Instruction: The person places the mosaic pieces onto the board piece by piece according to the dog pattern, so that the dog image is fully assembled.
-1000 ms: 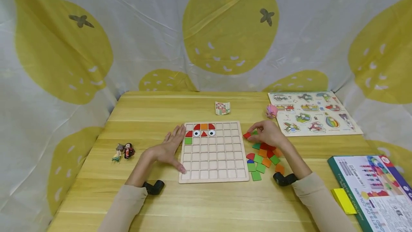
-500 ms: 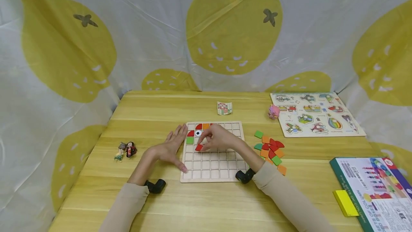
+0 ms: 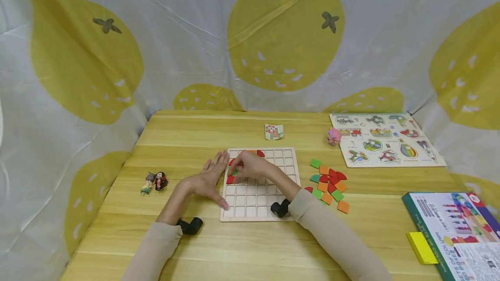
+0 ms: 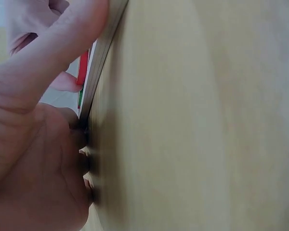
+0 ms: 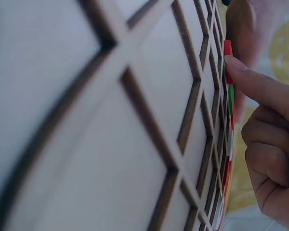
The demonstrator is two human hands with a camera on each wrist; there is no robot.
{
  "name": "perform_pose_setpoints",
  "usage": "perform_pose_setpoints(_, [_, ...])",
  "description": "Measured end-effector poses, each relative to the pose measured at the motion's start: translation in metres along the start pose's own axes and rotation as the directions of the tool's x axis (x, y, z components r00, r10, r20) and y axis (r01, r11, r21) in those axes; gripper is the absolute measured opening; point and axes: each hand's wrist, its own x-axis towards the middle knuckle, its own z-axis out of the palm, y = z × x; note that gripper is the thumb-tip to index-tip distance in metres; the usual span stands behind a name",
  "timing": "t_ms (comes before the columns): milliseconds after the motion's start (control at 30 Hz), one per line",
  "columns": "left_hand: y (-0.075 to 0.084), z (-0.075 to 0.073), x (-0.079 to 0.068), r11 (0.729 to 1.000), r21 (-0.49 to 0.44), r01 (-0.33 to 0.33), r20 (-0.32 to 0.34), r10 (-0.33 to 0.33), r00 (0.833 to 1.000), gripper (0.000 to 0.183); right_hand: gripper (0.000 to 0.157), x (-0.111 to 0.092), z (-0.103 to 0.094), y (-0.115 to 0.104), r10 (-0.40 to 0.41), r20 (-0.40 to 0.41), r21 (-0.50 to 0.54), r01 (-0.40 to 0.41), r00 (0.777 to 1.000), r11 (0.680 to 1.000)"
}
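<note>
Head view: the left hand (image 3: 207, 181) lies spread, fingers straight, along the left edge of the grid board (image 3: 261, 200). The right hand (image 3: 254, 167), fingers bent, touches a red tile (image 3: 230, 180) by that same edge; whether it pinches it, I can't tell. The right sleeve (image 3: 332, 231) reaches over the board's near right corner, close to the loose tiles (image 3: 333, 180). A puzzle board (image 3: 373, 155) lies at the worktop's (image 3: 234, 246) far right corner, a box (image 3: 453, 229) nearer the person; lemon-patterned cloth (image 3: 191, 47) hangs past the far edge.

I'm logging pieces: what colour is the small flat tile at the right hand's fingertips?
The small flat tile is red, shown best in the head view.
</note>
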Motion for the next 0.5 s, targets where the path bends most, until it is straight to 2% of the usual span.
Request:
perform_pose_setpoints(267, [0.0008, 0.0001, -0.0011, 1.0, 0.01, -0.001, 0.0, 0.001, 1.0, 0.148, 0.022, 0.0006, 0.0008, -0.007, 0.006, 0.005, -0.029, -0.006, 1.0, 1.0])
perform_pose_setpoints(500, [0.002, -0.0005, -0.002, 1.0, 0.001, -0.003, -0.003, 0.003, 1.0, 0.148, 0.017, 0.0024, 0.0044, -0.007, 0.056, -0.067, -0.004, -0.056, 0.996, 0.998])
